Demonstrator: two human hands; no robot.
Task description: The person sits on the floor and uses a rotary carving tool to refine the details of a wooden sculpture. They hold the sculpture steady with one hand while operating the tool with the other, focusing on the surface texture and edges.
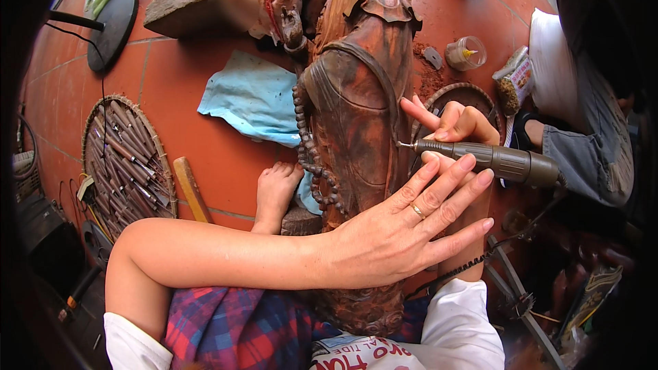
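A reddish-brown carved wooden statue [353, 113] lies lengthwise before me, with folds and a string of carved beads [303, 120] along its left side. My right hand [462, 127] is closed around a dark olive rotary carving tool [504, 159]. The thin bit points left and meets, or nearly meets, the statue's right edge. My left hand [404, 226], wearing a ring, reaches across the wood with its fingers stretched out. It lies over my right hand and wrist just below the tool, gripping nothing. What its palm touches is hidden.
A round basket of carving chisels [127, 164] sits on the left, beside a wooden mallet-like bar [192, 190]. Blue cloth [248, 99] lies on the red tiles. A clear jar [465, 53] stands at the upper right. Another person's jeans-clad leg [589, 164] is at the right.
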